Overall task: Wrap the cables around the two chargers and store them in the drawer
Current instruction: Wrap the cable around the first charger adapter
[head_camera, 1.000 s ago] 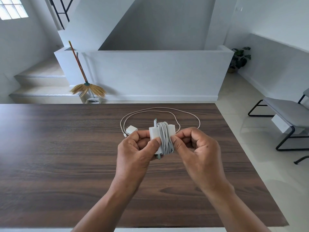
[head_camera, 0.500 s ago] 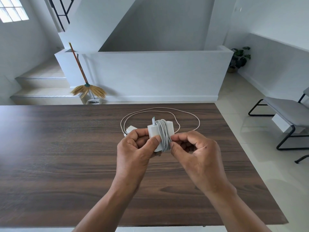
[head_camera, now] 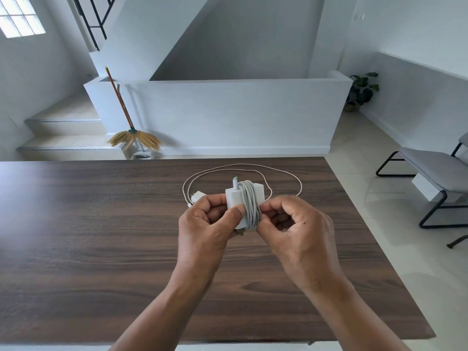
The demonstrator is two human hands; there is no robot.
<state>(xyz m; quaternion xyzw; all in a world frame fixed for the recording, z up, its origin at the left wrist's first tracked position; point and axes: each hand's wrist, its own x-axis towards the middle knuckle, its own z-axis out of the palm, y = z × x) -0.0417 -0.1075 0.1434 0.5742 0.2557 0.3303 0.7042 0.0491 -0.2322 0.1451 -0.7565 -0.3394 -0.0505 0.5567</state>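
Both hands raised over table [head_camera: 101, 249], mid-right. Left hand [head_camera: 202, 231] pinching white charger [head_camera: 234, 198] by its left face, thumb across the front; right hand [head_camera: 298, 231] pinching the grey cable [head_camera: 250, 206] coiled round it, plug tip poking up at top. Second charger [head_camera: 197, 196] flat on table just beyond left hand, its cable [head_camera: 278, 171] looping loose toward far side.

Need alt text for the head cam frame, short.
Two bare hands hold a white charger with its grey cable wound around it, left hand and right hand pinching either side above a dark wood table. Behind it, a second small charger lies on the table with its cable loose.
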